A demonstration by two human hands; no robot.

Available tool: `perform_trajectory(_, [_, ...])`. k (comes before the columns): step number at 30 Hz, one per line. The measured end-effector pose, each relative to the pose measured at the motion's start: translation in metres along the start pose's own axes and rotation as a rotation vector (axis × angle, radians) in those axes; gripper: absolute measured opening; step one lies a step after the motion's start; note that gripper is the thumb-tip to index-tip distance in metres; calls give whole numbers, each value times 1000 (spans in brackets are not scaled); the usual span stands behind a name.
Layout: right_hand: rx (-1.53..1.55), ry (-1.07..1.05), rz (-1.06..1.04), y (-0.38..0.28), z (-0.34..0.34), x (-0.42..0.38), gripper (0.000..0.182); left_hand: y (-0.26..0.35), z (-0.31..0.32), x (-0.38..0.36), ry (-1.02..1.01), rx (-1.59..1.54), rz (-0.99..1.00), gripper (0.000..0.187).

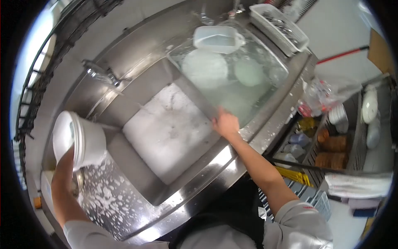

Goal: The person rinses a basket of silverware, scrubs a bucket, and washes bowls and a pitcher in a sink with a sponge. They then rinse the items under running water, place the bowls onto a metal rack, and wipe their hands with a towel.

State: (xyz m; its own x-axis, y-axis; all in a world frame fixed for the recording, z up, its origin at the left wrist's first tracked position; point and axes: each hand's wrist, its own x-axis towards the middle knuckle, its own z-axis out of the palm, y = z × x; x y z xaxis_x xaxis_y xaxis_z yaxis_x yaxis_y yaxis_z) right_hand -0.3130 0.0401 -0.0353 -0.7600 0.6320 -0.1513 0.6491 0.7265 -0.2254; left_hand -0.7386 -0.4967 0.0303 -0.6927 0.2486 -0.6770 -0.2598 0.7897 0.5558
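Observation:
At the left, my left hand (69,157) reaches into the mouth of a white plastic bucket (92,141), which lies tipped on the wet steel drainboard. The bucket's wall hides its fingers, so whether it holds anything does not show. My right hand (227,123) is over the divider between two sink basins, at the near end, fingers apart and nothing visible in them. White suds (166,133) cover the bottom of the left basin. Cloudy water fills the right basin, with a white round item (205,68), a pale green round item (249,72) and a clear plastic container (219,39) in it.
A faucet (101,74) juts from the back wall. On the far right corner sits a white basket (282,31) of metal utensils. Foam spatters the left drainboard (112,195). Right of the sink, crates (352,145) hold dishes beside a plastic bag (327,95).

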Motion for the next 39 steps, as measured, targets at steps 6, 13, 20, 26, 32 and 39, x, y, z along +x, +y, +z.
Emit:
perform_trajectory(6, [-55, 62, -41, -1, 9, 2, 40, -14, -6, -17, 41, 301, 23, 28])
perform_trajectory(13, [-99, 22, -10, -5, 4, 1, 40, -7, -19, -22, 74, 658, 114, 27])
perform_trajectory(20, [106, 202, -51, 0, 9, 4, 33, 98, -21, -166, 256, 50, 191, 26])
perform_trajectory(26, [948, 284, -323, -107, -14, 28, 19, 154, 104, -174, 554, -102, 467, 50])
perform_trajectory(32, [1646, -837, 28, -212, 1, 59, 40, 194, 332, -13, 686, 12, 374, 41])
perform_trajectory(39, [1590, -899, 170, -189, 52, 89, 37, 182, 371, 29, 640, -390, 432, 27])
